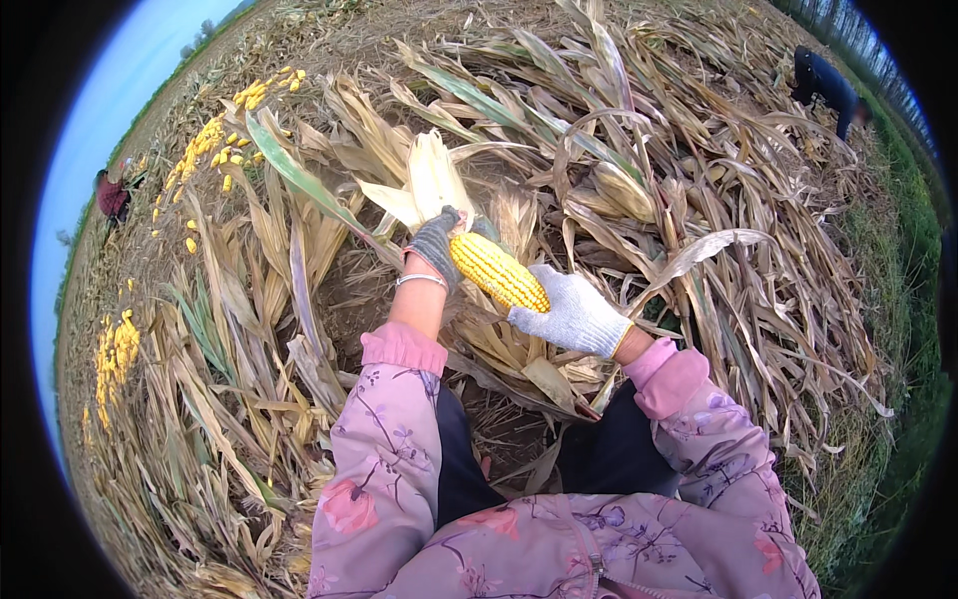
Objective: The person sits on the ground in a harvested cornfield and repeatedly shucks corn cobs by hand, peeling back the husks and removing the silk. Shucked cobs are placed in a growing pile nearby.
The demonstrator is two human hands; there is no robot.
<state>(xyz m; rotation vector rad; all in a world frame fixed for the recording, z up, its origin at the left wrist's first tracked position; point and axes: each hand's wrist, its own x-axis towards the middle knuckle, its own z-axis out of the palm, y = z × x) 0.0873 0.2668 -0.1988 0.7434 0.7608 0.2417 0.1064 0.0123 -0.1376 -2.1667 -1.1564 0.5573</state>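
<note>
A bare yellow corn ear [500, 272] lies slantwise between my two gloved hands. My right hand [572, 311], in a white knit glove, grips its lower right end. At the upper left end, my left hand [440, 247] in a grey striped glove closes around the base, where the peeled husk [438, 180] meets the ear. The pale husk leaves spread upward, beyond my left hand. Some of the left fingers are hidden behind the husk and ear. Dry husks and leaves [516, 337] lie just below the ear.
Dry corn stalks [748, 299] lie thickly to the right. Husked ears form piles at the upper left [198, 146] and far left [116, 352]. One person [827, 86] bends over at the upper right; another person [112, 196] is at the far left. Green grass [909, 314] borders the right side.
</note>
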